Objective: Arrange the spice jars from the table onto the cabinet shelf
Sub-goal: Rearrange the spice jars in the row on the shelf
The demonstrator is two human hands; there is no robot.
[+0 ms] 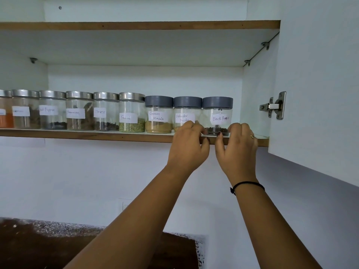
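The left hand [188, 146] and right hand [238, 150] pinched, with curled fingers, the base of the clear grey-lidded Black Pepper jar [217, 115] from either side; it stood upright just beyond both, ending the row on the wood-edged cabinet shelf [97, 135].

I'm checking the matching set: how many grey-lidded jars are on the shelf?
3, side by side at the shelf's right end: Garam Masala, then Coriander Powder, then Black Pepper rightmost, between the left hand and right hand. More could sit beyond the frame's left edge.
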